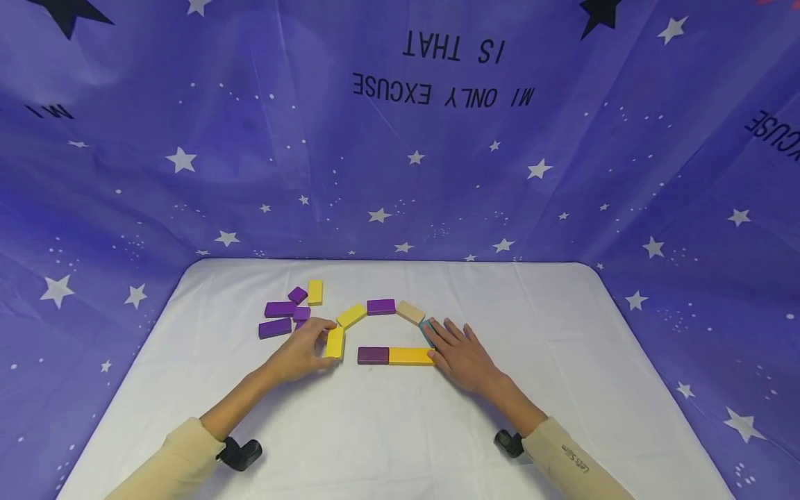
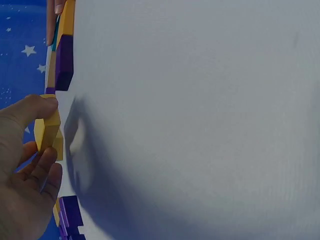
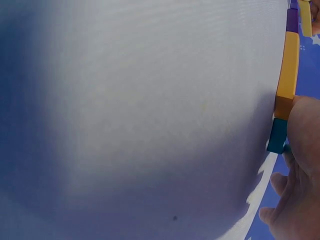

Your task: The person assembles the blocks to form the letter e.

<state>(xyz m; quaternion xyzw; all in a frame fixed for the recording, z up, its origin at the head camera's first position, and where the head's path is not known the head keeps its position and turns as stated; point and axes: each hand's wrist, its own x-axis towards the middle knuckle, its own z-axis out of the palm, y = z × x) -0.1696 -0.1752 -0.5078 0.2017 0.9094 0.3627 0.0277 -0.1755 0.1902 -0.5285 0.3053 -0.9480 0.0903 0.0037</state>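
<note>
My left hand [image 1: 301, 352] pinches a yellow block [image 1: 335, 343] between thumb and fingers; the left wrist view also shows this yellow block [image 2: 47, 125] in the grip. Fingers fairly straight, my right hand [image 1: 464, 355] rests over a teal block [image 1: 427, 333], covering part of it. Its thumb is at the right end of a long orange block [image 1: 410, 356], which lies end to end with a dark purple block [image 1: 373, 355]. Behind them, another yellow block [image 1: 351, 316], a purple block [image 1: 381, 307] and a tan block [image 1: 410, 312] form an arch between the hands.
Left of the arch lie loose pieces: purple blocks [image 1: 280, 309], small purple pieces [image 1: 297, 295] and an upright-lying yellow block [image 1: 315, 292]. Some are partly hidden by the left hand. The white table [image 1: 375, 430] meets a blue star-printed cloth [image 1: 400, 194] behind and at both sides.
</note>
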